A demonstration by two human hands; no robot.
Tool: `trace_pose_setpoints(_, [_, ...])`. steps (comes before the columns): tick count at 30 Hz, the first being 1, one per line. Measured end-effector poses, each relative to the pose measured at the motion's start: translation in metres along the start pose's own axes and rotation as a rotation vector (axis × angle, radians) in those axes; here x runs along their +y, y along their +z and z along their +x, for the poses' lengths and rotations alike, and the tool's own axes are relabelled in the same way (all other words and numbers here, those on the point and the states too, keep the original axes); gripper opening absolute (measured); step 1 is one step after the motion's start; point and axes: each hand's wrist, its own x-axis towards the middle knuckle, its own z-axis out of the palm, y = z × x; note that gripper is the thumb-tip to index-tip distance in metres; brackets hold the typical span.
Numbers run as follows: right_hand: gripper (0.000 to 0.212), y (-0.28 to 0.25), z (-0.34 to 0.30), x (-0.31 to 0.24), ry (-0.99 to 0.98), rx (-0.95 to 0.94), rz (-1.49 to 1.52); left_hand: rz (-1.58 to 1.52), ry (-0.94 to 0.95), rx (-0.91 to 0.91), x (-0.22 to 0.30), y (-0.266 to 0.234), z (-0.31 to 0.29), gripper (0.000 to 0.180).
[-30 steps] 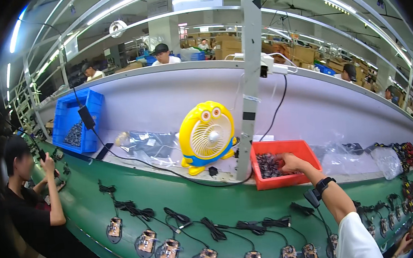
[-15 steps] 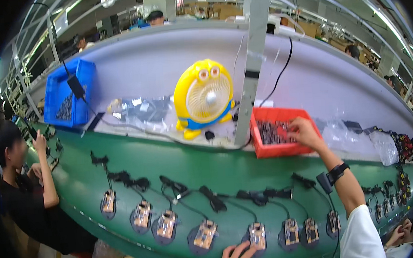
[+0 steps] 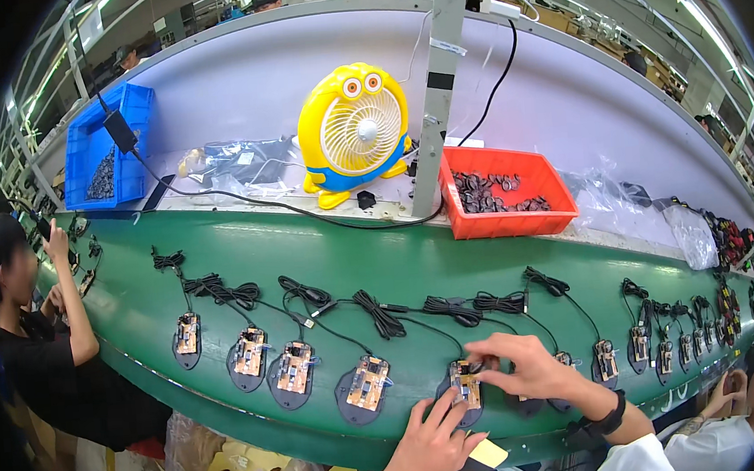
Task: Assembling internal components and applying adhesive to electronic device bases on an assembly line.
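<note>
My left hand (image 3: 431, 448) straddles a black oval base with a tan circuit board (image 3: 471, 394), fingers along its left edge and thumb at its lower right. Over the top of that same board, my right hand (image 3: 529, 367) pinches a small dark round part (image 3: 476, 368), partly hidden by the fingers. Black coiled cables (image 3: 454, 310) run from the boards. Similar boards lie in a row: one to the left (image 3: 365, 385), another further left (image 3: 294, 368), and one to the right (image 3: 606, 360). My right forearm covers some boards partly.
A red bin (image 3: 518, 223) with small dark round parts stands at the back, right of a grey post (image 3: 440, 115). Left of the post are a yellow fan (image 3: 360, 135) and a blue bin (image 3: 132, 166). Co-workers sit at left (image 3: 41, 350) and right (image 3: 721, 439).
My right hand has come from the red bin down to the board at my left hand, with a small dark round part in its fingers. The view has tilted down slightly.
</note>
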Motion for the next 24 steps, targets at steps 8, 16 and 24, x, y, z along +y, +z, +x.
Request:
trace_pose_setpoints(8, [0.033,0.026,0.001,0.022,-0.182,0.085,-0.152,0.008,-0.006,-0.01,-0.002,-0.003,0.0,0.039])
trace_pose_setpoints(16, [0.041,0.026,0.007,0.013,-0.134,0.134,-0.237,-0.046,-0.023,0.0,-0.004,0.0,-0.003,0.033])
trace_pose_setpoints(24, [0.049,0.03,-0.001,0.01,-0.052,0.213,-0.103,-0.09,-0.022,0.011,-0.008,0.001,-0.002,0.032])
